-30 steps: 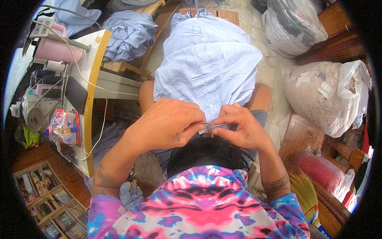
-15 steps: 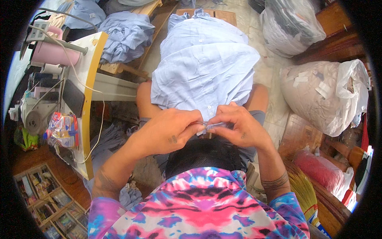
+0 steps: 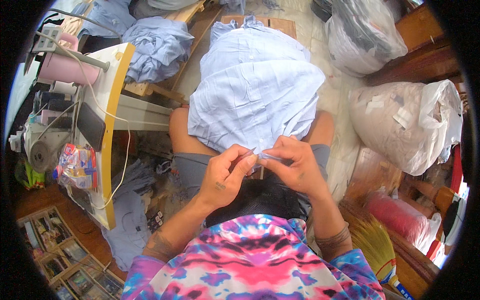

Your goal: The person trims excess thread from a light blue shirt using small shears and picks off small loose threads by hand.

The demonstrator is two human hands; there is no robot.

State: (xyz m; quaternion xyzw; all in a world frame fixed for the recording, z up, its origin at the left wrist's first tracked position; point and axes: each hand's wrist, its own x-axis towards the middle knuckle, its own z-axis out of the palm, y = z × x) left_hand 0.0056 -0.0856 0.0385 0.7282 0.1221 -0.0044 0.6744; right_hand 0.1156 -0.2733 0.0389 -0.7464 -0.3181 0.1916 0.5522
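A light blue button-up shirt lies spread over my lap and reaches away across a low wooden surface. At its near edge, my right hand pinches a fold of the cloth between thumb and fingers. My left hand is closed right beside it, its thumb against the forefinger. From that grip sticks a small dark pointed blade, its tip close to the shirt; the rest is hidden in the fingers. Small white buttons run down the middle of the shirt.
On the left stands a white table with a yellow edge, a sewing machine and a pink thread cone. Blue garments are heaped behind it. Filled plastic bags and a broom stand at right.
My left hand has drawn back and turned more upright, and the blade's tip now shows. My right hand keeps its pinch on the shirt's edge, nearly in place.
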